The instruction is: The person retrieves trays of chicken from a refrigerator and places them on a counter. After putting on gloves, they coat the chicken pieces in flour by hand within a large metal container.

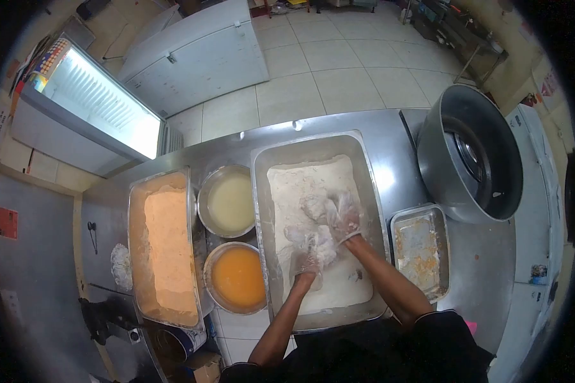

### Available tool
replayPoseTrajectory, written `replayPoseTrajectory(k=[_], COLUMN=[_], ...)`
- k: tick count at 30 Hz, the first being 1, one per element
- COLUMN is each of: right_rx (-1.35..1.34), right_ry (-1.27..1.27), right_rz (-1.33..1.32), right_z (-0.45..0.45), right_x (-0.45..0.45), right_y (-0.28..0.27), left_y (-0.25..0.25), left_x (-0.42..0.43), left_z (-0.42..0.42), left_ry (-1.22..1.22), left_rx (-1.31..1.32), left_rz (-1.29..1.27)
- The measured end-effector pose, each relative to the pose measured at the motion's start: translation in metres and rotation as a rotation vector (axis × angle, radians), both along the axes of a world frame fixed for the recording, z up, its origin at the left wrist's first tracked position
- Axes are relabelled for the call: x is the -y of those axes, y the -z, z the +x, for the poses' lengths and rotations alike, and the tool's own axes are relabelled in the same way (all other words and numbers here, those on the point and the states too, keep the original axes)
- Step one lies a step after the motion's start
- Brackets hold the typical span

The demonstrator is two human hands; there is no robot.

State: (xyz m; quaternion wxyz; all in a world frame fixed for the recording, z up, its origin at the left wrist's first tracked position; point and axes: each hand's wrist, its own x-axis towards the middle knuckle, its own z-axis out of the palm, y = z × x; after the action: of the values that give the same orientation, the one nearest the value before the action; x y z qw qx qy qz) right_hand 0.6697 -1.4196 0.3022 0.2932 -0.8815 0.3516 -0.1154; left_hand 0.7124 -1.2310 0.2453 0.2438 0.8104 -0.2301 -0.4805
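Note:
Both hands wear clear, flour-dusted gloves and are inside a large metal tray (372,191) of white flour (300,179). My left hand (308,258) is at the flour-coated pieces (322,242) in the middle of the tray; its fingers are hidden by flour and the pieces. My right hand (345,217) is just right of another coated piece (314,207), its fingers blurred, so its grip cannot be made out. A small dark spot lies in the flour near the right forearm.
Left of the tray are a bowl of pale liquid (230,201), a bowl of orange liquid (238,277) and a tray of orange powder (169,249). On the right stand a small soiled tray (421,252) and a large grey pot (437,159).

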Motion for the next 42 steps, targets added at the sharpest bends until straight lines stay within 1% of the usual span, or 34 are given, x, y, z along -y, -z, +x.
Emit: replayPoseTrajectory(k=[1,2,3,5,6,7,8,9,11,12,14,15,16,18,20,21,23,24,25,26,27,28,30,31,32,33,35,36,37,38,39,40,41,42], right_rx=[0.075,0.152,0.156,0.17,0.172,-0.138,-0.444,-0.439,-0.482,-0.48,-0.437,-0.44,-0.373,-0.318,-0.04,-0.032,0.13,0.138,0.296,0.449,0.445,0.401,0.349,0.009,-0.315,-0.312,-0.353,-0.354,-0.499,-0.642,-0.639,-0.505,-0.373,-0.207], right_ry=[-0.041,-0.076,-0.076,-0.303,-0.296,-0.36,-0.419,-0.418,-0.363,-0.366,-0.388,-0.385,-0.401,-0.421,-0.205,-0.2,-0.428,-0.418,-0.344,-0.261,-0.264,-0.324,-0.398,-0.446,-0.469,-0.476,-0.429,-0.431,-0.549,-0.66,-0.652,-0.667,-0.684,-0.607], right_rz=[0.029,0.058,0.057,-0.528,-0.529,-0.397,-0.253,-0.252,0.086,0.078,0.076,0.067,0.09,0.121,0.467,0.467,0.304,0.307,0.697,1.085,1.089,0.961,0.839,0.384,-0.084,-0.086,-0.552,-0.557,-0.467,-0.37,-0.373,-0.336,-0.3,-0.263], right_z=[0.01,0.015,0.021,0.034,0.034,0.035,0.036,0.035,0.023,0.013,-0.011,-0.009,-0.006,-0.007,-0.001,0.007,0.017,0.019,0.023,0.025,0.027,0.029,0.035,0.035,0.034,0.027,0.007,0.003,0.0,-0.004,-0.01,-0.017,-0.024,-0.025], right_x=[0.009,0.011,0.01,0.008,0.006,0.004,0.001,0.001,0.008,0.01,0.016,0.021,0.026,0.032,0.041,0.046,0.053,0.054,0.053,0.053,0.05,0.047,0.041,0.033,0.023,0.002,-0.05,-0.06,-0.068,-0.074,-0.077,-0.075,-0.07,-0.061], right_y=[-0.039,-0.057,-0.043,0.0,0.003,0.006,0.009,0.024,0.047,0.033,0.004,0.005,0.008,0.0,-0.023,-0.026,-0.031,-0.011,0.011,0.026,0.015,0.004,0.007,0.015,0.025,0.034,0.048,0.042,0.031,0.025,0.037,0.05,0.06,0.053], left_y=[0.01,0.03,0.029,0.007,-0.009,-0.019,-0.027,-0.031,-0.031,-0.024,0.023,0.026,0.029,0.003,0.019,0.02,0.013,0.008,0.004,0.002,-0.007,-0.015,-0.04,-0.034,-0.022,-0.015,-0.021,-0.023,-0.011,0.01,0.011,0.012,0.001,-0.01], left_x=[-0.012,-0.028,-0.033,-0.032,-0.028,-0.023,-0.02,-0.016,0.002,0.009,0.021,0.03,0.036,0.046,0.044,0.044,0.036,0.029,0.022,0.015,0.011,0.008,0.007,0.001,-0.006,-0.01,-0.011,-0.015,-0.025,-0.04,-0.043,-0.044,-0.044,-0.044], left_z=[0.002,0.002,0.006,0.009,0.011,0.016,0.021,0.026,0.033,0.036,0.038,0.039,0.042,0.05,0.052,0.054,0.044,0.036,0.03,0.023,0.019,0.02,0.028,0.024,0.017,0.011,-0.006,-0.016,-0.024,-0.031,-0.03,-0.028,-0.021,-0.01], left_ry=[-0.007,0.162,0.336,0.353,0.369,0.374,0.416,0.447,0.336,0.226,0.255,0.298,0.297,0.306,0.308,0.307,0.289,0.264,0.271,0.129,-0.019,-0.027,-0.09,-0.103,-0.027,0.053,0.078,0.111,0.108,0.19,0.275,0.349,0.35,0.162], left_rx=[-0.002,0.077,0.162,0.198,0.228,0.233,0.576,0.917,0.93,0.944,1.033,1.118,1.114,0.453,0.358,0.265,0.365,0.452,0.453,0.479,0.502,0.499,0.188,0.186,0.435,0.686,0.614,0.534,0.535,0.643,0.752,0.761,0.764,0.663], left_rz=[0.005,-0.13,-0.27,-0.295,-0.319,-0.318,-0.288,-0.254,-0.245,-0.238,-0.206,-0.172,-0.18,0.031,0.098,0.162,0.166,0.173,0.177,0.093,0.01,0.016,-0.066,-0.06,-0.033,-0.009,0.047,0.105,0.1,0.05,-0.002,0.14,0.136,0.03])
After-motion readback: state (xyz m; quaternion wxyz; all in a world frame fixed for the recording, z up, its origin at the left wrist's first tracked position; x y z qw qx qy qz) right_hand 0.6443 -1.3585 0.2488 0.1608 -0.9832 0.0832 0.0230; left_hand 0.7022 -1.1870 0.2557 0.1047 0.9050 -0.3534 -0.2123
